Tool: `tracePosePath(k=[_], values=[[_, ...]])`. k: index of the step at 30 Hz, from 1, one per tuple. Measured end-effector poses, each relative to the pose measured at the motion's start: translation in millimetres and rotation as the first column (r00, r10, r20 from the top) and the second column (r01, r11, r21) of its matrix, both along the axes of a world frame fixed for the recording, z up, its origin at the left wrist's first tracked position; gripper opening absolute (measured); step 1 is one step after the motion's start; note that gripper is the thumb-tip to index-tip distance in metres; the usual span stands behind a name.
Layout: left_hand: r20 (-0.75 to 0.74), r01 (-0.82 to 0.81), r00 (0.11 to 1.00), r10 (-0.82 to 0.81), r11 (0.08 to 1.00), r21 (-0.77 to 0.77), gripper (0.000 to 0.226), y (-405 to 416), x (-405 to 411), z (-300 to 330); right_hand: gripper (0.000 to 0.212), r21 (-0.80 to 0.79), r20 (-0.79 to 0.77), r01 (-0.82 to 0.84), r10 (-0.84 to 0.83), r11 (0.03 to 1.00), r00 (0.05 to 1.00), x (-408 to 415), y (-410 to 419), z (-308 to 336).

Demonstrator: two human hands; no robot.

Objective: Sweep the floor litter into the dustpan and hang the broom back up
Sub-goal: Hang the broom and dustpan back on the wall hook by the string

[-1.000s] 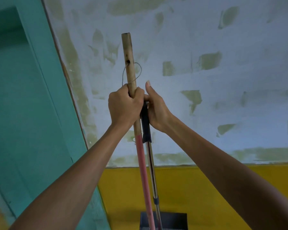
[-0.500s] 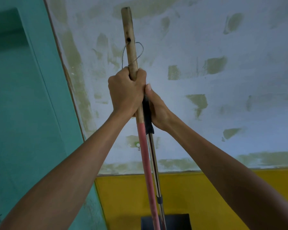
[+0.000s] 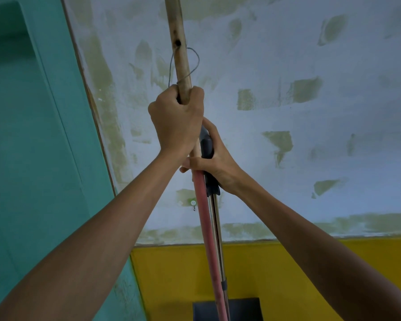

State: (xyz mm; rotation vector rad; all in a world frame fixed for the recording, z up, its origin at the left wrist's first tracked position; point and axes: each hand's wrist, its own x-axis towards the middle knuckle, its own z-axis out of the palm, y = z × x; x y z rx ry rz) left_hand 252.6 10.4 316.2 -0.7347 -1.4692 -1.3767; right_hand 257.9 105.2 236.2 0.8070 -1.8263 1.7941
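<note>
Left hand fisted round the broom handle; right hand below grips the dustpan handle.

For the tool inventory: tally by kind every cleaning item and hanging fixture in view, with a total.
Broom: 1, wooden and pink handle, held by the left hand
Dustpan: 1, metal pole with dark grip, held by the right hand
Hanging loop: 1, on the broom
Wall hook: 1
Total: 4

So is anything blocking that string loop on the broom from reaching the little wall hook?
Nothing visible does. The thin string loop hangs free above the left hand; the small white wall hook sits lower, on bare wall.
</note>
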Motion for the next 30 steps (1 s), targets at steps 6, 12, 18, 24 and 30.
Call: tracePosePath(k=[6, 12, 18, 24, 30], values=[[-0.037, 0.038, 0.999, -0.039, 0.999, -0.023, 0.04, 2, 6, 5, 0.066, -0.07, 0.072, -0.047, 0.052, 0.996, 0.996, -2, -4, -9], [-0.073, 0.044, 0.996, -0.048, 0.998, -0.053, 0.046, 7, 3, 2, 0.038, -0.078, 0.095, -0.018, 0.026, 0.997, 0.995, 2, -6, -7], [0.003, 0.089, 0.996, -0.089, 0.995, 0.054, 0.033, 6, -2, -27, 0.042, -0.007, 0.065, 0.057, -0.056, 0.998, 0.996, 6, -6, -14], [0.236, 0.121, 0.959, -0.157, 0.979, 0.163, 0.028, 0, -2, -65, 0.031, -0.041, 0.082, 0.03, -0.027, 0.999, 0.996, 7, 2, -8], [0.294, 0.295, 0.917, -0.268, 0.954, -0.051, 0.042, 1, 20, -148, 0.027, -0.063, 0.066, 0.072, -0.067, 0.995, 0.996, 7, 1, 8]])
